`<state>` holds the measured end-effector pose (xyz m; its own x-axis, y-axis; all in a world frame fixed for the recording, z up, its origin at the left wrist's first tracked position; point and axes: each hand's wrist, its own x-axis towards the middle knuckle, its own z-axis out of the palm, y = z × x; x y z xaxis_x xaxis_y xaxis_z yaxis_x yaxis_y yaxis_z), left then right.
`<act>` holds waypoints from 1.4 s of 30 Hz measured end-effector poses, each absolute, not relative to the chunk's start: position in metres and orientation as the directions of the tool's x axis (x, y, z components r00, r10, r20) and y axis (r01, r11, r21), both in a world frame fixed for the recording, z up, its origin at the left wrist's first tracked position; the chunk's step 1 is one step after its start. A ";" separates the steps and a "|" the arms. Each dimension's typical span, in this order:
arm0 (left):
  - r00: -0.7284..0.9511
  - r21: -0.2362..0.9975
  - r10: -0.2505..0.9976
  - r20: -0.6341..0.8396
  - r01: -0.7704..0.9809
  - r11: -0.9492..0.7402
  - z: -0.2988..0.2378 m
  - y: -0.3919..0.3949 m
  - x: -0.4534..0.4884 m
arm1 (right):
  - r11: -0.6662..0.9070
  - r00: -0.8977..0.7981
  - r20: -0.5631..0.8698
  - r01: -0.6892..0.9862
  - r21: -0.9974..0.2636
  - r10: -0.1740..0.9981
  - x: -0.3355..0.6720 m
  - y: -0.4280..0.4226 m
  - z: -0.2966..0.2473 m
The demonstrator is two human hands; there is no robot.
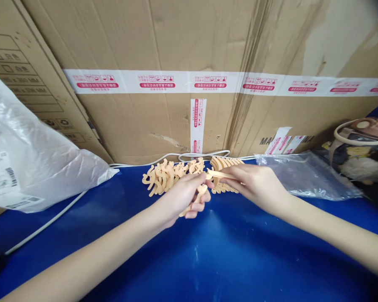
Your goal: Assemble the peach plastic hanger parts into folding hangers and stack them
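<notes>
My left hand (189, 193) is closed around a pale peach curved piece (202, 191), part of which shows between the fingers. My right hand (255, 180) pinches another flat peach piece (220, 174), whose tip meets the left thumb and fingertips. Behind my left hand lies a loose pile of curved peach pieces (159, 178), hook-like in outline. Beyond the right fingers sits a neater row of similar pieces (228, 161), stacked side by side. The fingers hide how the two held pieces touch.
A big taped cardboard box (164, 46) walls off the back of the blue table (208, 251). At left rests a white plastic parcel (34, 147); a white cable (47, 222) passes beneath it. A clear plastic bag (315, 174) and a dark patterned bag (362, 151) are at right.
</notes>
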<state>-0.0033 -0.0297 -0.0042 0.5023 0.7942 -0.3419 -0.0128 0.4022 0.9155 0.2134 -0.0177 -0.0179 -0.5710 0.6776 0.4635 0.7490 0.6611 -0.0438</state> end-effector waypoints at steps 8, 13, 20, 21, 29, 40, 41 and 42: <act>0.434 0.948 0.843 -0.319 0.137 0.288 -0.015 -0.037 0.004 | 0.678 -0.659 0.259 0.735 0.025 0.706 0.188 -0.023 -0.016; 0.296 0.874 0.947 0.124 0.419 -0.246 -0.020 -0.035 -0.006 | 0.405 -0.396 0.183 0.601 -0.690 0.900 0.199 -0.006 -0.010; 0.235 0.673 0.959 0.160 0.684 -0.280 -0.018 0.032 -0.048 | 0.482 -0.217 0.561 0.790 -0.380 0.799 0.226 0.005 0.005; 0.220 0.649 0.962 0.160 0.711 -0.271 -0.022 0.040 -0.053 | 0.496 -0.250 0.627 0.830 -0.253 0.738 0.227 0.004 0.005; 0.238 0.351 0.891 0.388 0.855 -0.381 -0.039 0.031 -0.049 | 0.664 -0.728 0.483 0.667 0.338 0.486 0.243 -0.004 -0.036; 0.702 0.217 0.636 0.319 0.599 -0.771 -0.049 0.005 0.022 | 0.664 -0.666 0.416 0.727 0.174 0.620 0.243 -0.010 -0.059; 0.706 0.217 0.631 0.320 0.594 -0.775 -0.050 0.007 0.022 | 0.663 -0.646 0.406 0.739 0.120 0.647 0.242 -0.009 -0.059; 0.708 0.218 0.628 0.322 0.590 -0.777 -0.050 0.008 0.022 | 0.660 -0.628 0.398 0.748 0.072 0.669 0.242 -0.009 -0.059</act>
